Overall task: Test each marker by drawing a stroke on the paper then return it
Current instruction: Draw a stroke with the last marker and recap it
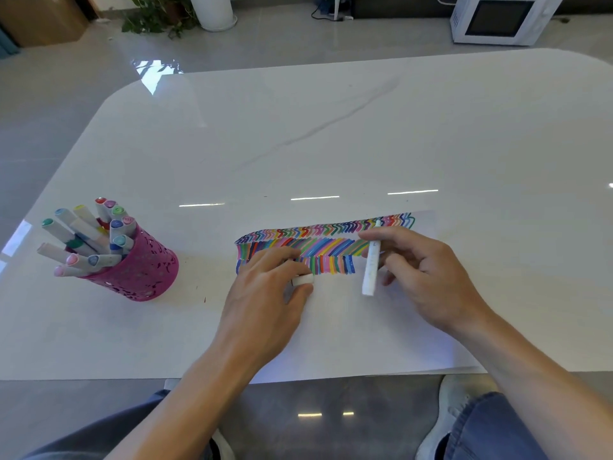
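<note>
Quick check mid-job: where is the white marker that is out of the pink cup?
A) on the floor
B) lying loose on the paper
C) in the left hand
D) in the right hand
D: the right hand grips the white marker above the paper, while the left hand pinches a small white cap.

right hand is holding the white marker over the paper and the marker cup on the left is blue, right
The head view shows the marker cup is pink, not blue. The rest holds: the right hand holds the white marker over the paper, with the cup on the left.
</note>
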